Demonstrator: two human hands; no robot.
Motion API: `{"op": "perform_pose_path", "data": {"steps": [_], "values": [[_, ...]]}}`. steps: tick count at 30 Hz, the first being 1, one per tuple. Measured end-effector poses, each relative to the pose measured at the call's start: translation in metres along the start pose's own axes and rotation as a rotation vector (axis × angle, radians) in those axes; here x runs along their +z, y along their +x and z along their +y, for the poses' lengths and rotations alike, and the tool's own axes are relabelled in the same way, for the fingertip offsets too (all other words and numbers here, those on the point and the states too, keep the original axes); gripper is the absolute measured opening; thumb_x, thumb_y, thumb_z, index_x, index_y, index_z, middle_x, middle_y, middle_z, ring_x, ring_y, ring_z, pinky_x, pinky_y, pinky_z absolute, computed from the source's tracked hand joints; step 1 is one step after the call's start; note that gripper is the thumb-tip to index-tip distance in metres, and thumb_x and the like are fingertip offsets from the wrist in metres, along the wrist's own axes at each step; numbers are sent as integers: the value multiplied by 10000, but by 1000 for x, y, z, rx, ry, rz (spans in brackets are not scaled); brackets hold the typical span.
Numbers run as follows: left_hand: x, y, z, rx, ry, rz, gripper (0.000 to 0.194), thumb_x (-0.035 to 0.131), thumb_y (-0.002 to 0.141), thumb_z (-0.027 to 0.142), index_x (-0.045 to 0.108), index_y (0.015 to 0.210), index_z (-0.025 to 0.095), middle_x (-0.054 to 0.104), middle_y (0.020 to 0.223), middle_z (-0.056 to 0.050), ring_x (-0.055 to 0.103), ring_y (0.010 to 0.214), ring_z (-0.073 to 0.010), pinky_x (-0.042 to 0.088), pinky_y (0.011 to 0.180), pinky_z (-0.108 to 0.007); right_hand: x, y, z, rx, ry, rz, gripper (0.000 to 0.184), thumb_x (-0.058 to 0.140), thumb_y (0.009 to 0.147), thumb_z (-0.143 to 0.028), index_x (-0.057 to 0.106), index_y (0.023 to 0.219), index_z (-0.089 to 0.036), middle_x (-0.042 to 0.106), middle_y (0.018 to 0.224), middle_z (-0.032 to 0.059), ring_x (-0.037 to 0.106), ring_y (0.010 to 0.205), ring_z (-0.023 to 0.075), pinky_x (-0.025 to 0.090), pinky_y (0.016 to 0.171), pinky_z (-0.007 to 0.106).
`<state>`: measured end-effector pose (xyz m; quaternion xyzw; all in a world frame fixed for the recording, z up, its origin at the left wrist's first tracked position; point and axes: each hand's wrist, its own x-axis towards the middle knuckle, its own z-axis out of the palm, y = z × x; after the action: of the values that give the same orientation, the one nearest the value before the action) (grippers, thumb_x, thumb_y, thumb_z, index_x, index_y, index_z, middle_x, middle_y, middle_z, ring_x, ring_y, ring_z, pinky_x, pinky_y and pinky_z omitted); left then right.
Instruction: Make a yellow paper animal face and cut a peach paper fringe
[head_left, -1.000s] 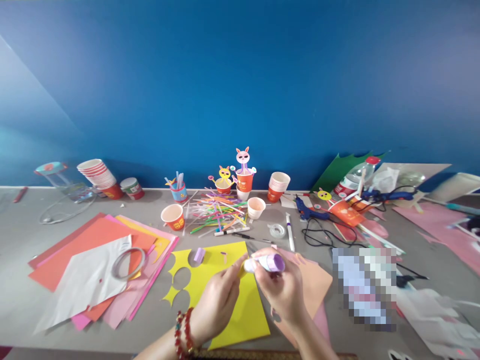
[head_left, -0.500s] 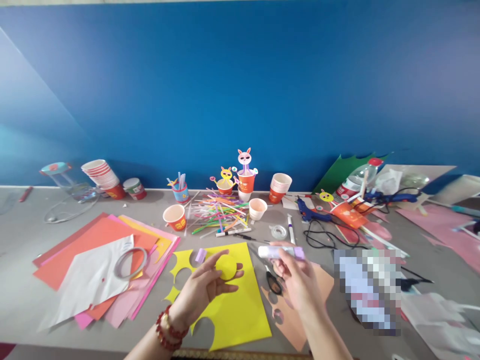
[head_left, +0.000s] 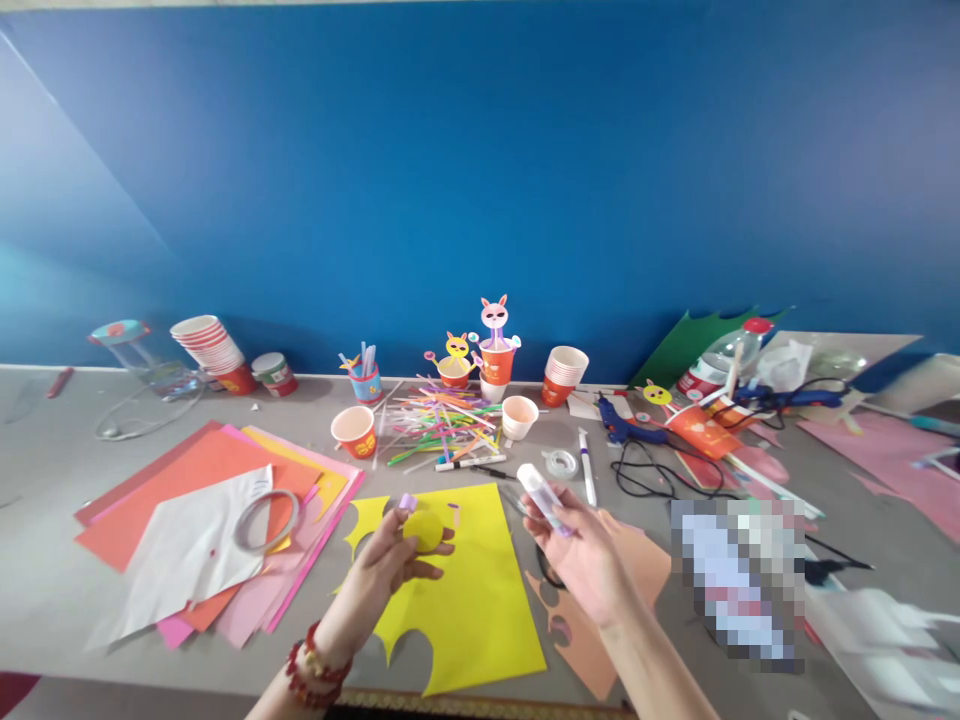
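Note:
A yellow paper circle (head_left: 424,532) is in my left hand (head_left: 384,572), held against the fingers above the cut yellow sheet (head_left: 480,600). At that hand's thumb and index fingertips is a small purple cap (head_left: 407,503); whether they grip it, I cannot tell. My right hand (head_left: 585,560) is closed around a glue stick (head_left: 546,498) with a white end and a purple base, its white end tilted up to the left. Below the right hand lies an orange sheet (head_left: 592,650) with round cut-outs. Scissors (head_left: 551,570) are partly hidden behind that hand.
Coloured paper (head_left: 142,490) and a tape roll (head_left: 266,520) lie left. A heap of straws (head_left: 442,425), paper cups (head_left: 354,432) and animal-topped cups (head_left: 496,360) stand behind. A blue glue gun (head_left: 626,422) with a black cable and a bottle (head_left: 724,360) are right.
My left hand has moved left, bringing its fingertips to the purple cap. The glue stick in my right hand has turned from nearly level to steeply tilted, white end up.

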<state>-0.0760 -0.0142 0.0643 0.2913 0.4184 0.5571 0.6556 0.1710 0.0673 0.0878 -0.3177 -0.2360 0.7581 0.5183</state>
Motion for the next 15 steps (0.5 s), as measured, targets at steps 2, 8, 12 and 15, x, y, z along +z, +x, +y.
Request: {"op": "perform_pose_path", "data": {"steps": [2, 8, 12, 15], "values": [[-6, 0, 2, 28, 55, 2, 435, 670, 867, 396, 500, 1200, 175, 677, 1162, -167, 677, 1033, -317, 573, 805, -386, -4, 5, 0, -18, 31, 3, 192, 752, 719, -318, 730, 896, -247, 749, 896, 37, 667, 855, 196, 550, 764, 317], [-21, -1, 14, 91, 214, 84, 365, 660, 859, 444, 561, 1110, 198, 665, 1131, -90, 686, 997, -288, 583, 826, -394, -17, 24, -8, -220, -180, 14, 353, 734, 745, -305, 685, 1094, -286, 705, 1168, 42, 674, 934, 203, 546, 829, 356], [-39, 3, 18, 198, 394, 214, 336, 658, 852, 441, 585, 1053, 180, 676, 1026, -65, 679, 938, -240, 588, 812, -368, -36, 51, -16, -396, -626, 57, 469, 750, 747, -343, 626, 1187, -237, 719, 1153, 86, 677, 1013, 259, 530, 907, 416], [-52, 5, 16, 223, 446, 266, 336, 672, 831, 437, 590, 1025, 175, 689, 969, -60, 680, 882, -226, 590, 769, -348, -50, 76, -18, -563, -1055, 109, 474, 684, 790, -371, 583, 1224, -211, 741, 1091, 103, 701, 944, 264, 554, 864, 419]]}}
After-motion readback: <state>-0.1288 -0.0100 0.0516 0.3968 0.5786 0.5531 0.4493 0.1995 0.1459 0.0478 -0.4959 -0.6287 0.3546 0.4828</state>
